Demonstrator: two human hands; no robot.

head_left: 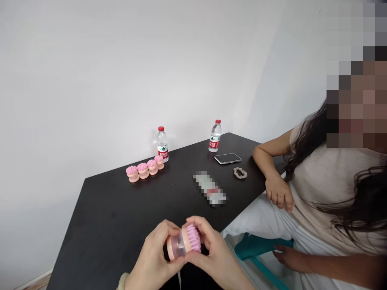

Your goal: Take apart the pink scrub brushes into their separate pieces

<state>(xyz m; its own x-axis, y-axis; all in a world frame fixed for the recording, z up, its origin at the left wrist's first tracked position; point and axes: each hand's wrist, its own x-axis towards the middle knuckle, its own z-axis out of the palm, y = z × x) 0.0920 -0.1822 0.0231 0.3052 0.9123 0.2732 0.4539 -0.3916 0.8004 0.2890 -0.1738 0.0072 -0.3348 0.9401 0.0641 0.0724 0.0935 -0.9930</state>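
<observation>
Between my two hands, above the front of the dark table, is a round brush (181,243) with pink soft bristles and a peach body with a clear band round its middle. It is tilted on its side, bristles toward the right. My left hand (157,249) grips the base end, thumb and fingers round it. My right hand (208,251) is closed round the bristle end. Farther back on the left, several similar brushes (143,170) stand upright in a slanting row, bristles up.
On the black table (105,209) stand two red-capped water bottles (162,146) near the wall. A phone (227,158), a beige scrunchie (240,173) and a blurred flat item (209,188) lie to the right. Another person (320,181) sits at the right on a teal stool (256,245).
</observation>
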